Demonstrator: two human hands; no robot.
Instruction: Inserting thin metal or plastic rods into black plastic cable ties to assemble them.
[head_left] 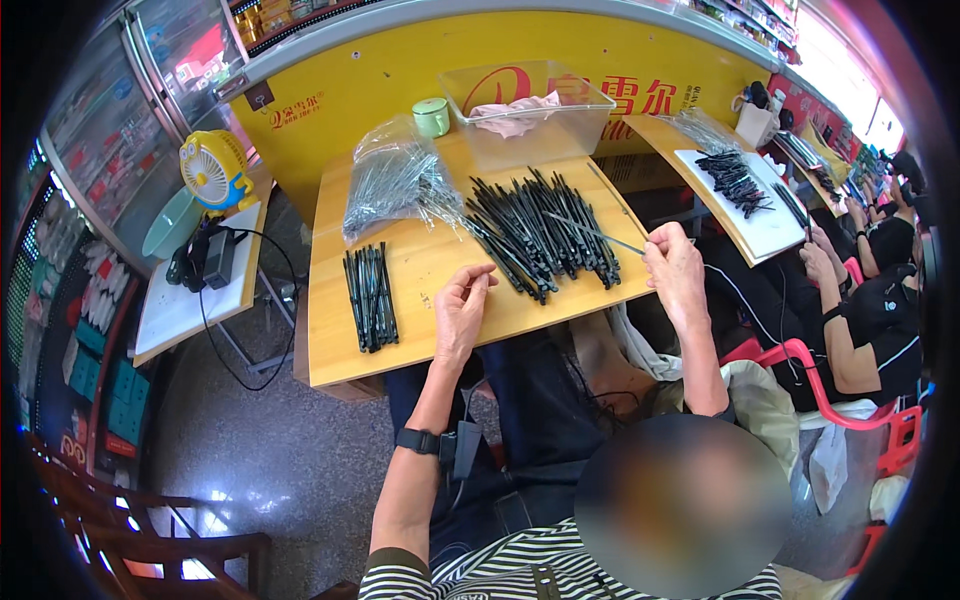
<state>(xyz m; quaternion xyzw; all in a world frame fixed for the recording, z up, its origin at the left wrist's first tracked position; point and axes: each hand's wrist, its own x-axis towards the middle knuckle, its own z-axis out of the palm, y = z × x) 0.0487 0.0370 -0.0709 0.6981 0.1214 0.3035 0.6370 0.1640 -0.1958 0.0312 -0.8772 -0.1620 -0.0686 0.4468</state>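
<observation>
My right hand point(676, 268) is closed at the table's right edge, pinching one end of a thin grey rod point(605, 235). The rod points left across a loose pile of slim black sticks point(545, 225). Near the table's front edge, my left hand point(462, 312) has its fingers curled toward the thumb; what is in them, if anything, is hidden. Left of it lies a neat bundle of black sticks point(371, 297). Behind, a clear plastic bag point(385, 165) of thin silvery rods lies with its rods spilling toward the pile.
The wooden table point(430, 265) also carries a green mug point(431, 118) and a clear bin point(520, 145) with pink cloth. A yellow fan point(213, 170) stands on a side table at left. At right, another table point(750, 235) holds black sticks, with people point(870, 330) seated beyond.
</observation>
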